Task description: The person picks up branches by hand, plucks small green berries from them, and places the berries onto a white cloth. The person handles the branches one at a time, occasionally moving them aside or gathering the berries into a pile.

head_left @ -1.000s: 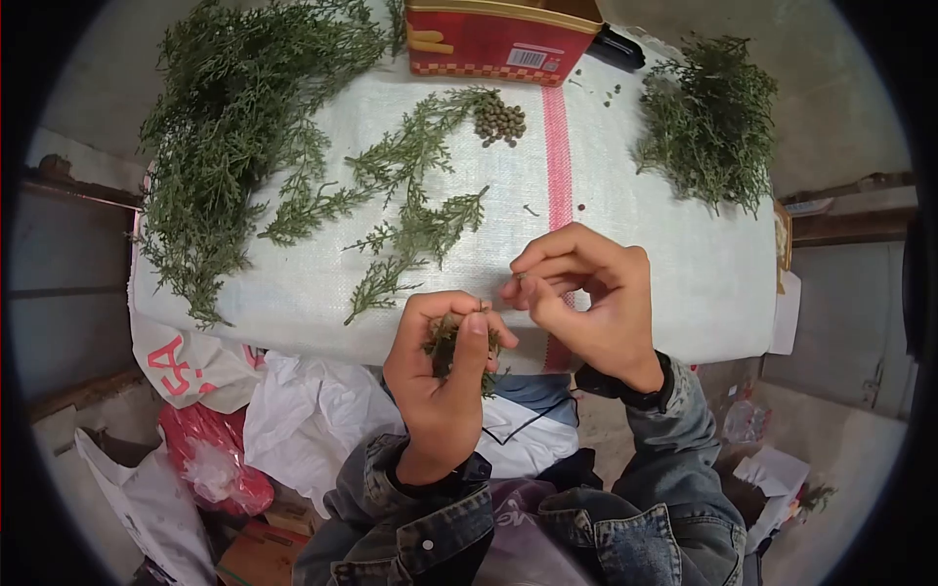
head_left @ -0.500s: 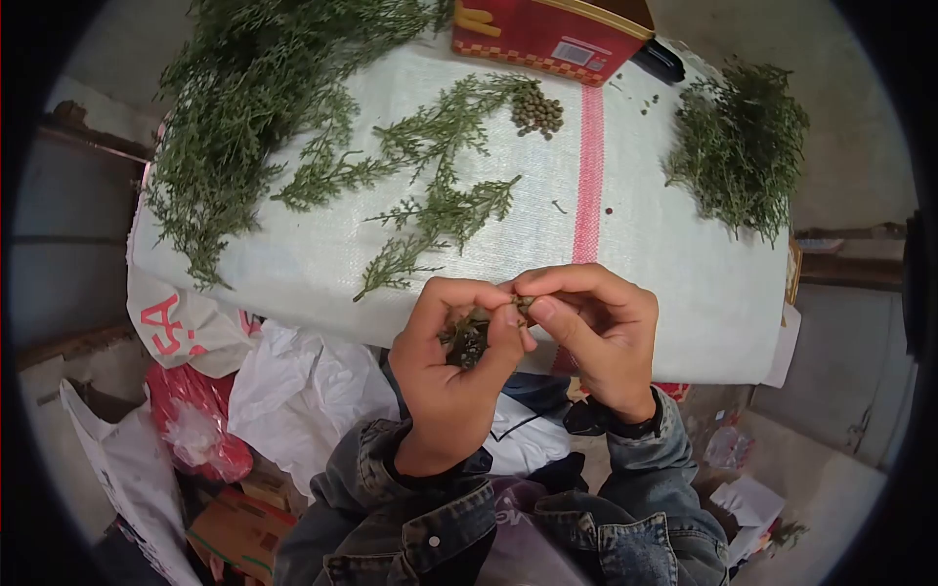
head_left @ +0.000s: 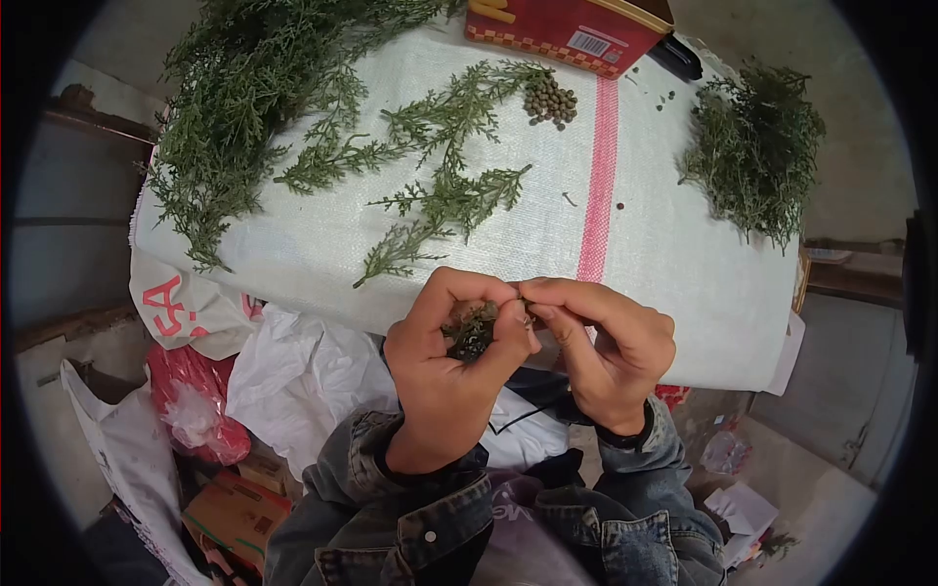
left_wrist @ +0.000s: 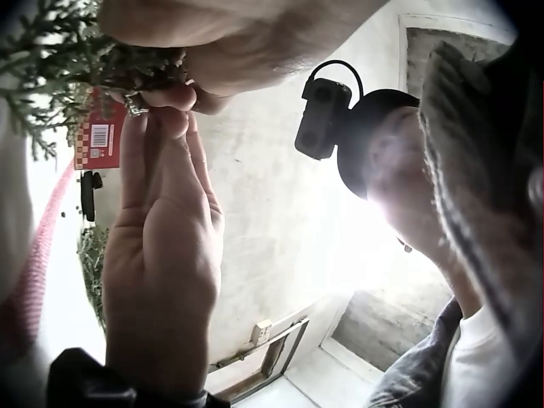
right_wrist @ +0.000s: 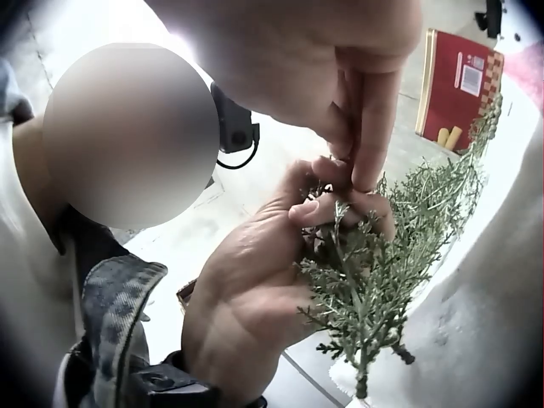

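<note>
In the head view my left hand (head_left: 445,361) holds a small, dark green conifer sprig (head_left: 473,334), its fingers curled around it and much of it hidden in the palm. Thumb and forefinger of my right hand (head_left: 611,356) pinch a tiny bit of the sprig right at the left fingertips. The two hands meet just above the near edge of a white woven sack surface (head_left: 684,322). Beyond them lie loose conifer sprigs (head_left: 445,195) and a little heap of round brownish pellets (head_left: 551,102).
A large heap of conifer branches (head_left: 244,107) covers the left side, and a smaller bunch (head_left: 757,146) sits at the right. At the back stands a red tin (head_left: 557,39) beside a black object (head_left: 676,57). Plastic bags (head_left: 308,376) and a cardboard box (head_left: 234,513) are below, left.
The right hand came in from the right to meet the left fingertips, and its thumb and forefinger now pinch at the sprig. The left hand keeps its hold. The head view has shifted.
</note>
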A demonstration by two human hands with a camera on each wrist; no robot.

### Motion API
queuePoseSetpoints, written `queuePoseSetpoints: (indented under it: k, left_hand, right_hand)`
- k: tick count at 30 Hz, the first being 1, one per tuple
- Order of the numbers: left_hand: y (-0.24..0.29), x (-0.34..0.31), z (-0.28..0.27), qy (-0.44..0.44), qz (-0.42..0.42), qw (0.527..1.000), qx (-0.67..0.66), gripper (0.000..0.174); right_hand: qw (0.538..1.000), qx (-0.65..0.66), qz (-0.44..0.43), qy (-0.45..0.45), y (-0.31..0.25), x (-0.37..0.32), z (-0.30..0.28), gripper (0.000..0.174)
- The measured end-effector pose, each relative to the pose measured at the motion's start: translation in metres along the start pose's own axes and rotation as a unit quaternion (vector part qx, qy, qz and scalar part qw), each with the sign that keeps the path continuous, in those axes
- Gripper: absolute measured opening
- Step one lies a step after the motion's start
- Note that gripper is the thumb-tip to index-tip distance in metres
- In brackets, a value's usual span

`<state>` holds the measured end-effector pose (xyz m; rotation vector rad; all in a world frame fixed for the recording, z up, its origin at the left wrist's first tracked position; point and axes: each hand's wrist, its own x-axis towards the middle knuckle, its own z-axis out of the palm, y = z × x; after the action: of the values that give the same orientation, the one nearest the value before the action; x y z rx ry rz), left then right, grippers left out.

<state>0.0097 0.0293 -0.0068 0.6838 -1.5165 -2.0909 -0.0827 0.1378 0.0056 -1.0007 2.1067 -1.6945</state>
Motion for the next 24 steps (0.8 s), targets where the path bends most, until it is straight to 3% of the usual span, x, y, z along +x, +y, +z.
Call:
queuePoseSetpoints:
  k: [7, 11, 14, 17, 24]
  left_hand:
    - [0.007, 0.006, 0.000, -0.017, -0.006, 0.997, 0.081, 0.008]
    - [0.010, 0.009, 0.001, -0.049, -0.029, 0.997, 0.056, 0.009]
    - [0.004, 0.010, 0.000, -0.046, -0.054, 0.991, -0.117, 0.010]
    - [0.000, 0.012, -0.004, -0.070, -0.064, 0.991, -0.094, 0.010]
    - [0.000, 0.014, -0.010, -0.096, -0.083, 0.990, -0.060, 0.009]
  right_hand:
    - [0.998, 0.054, 0.022, 0.033, 0.010, -0.005, 0.006, 0.016]
    - [0.987, 0.143, 0.068, 0.030, 0.011, -0.003, 0.006, 0.017]
    - [0.977, 0.197, 0.067, 0.034, 0.010, -0.002, 0.008, 0.017]
    - [0.978, 0.201, 0.039, 0.043, 0.012, -0.004, 0.009, 0.019]
    - [0.975, 0.204, 0.070, 0.047, 0.012, -0.011, 0.012, 0.017]
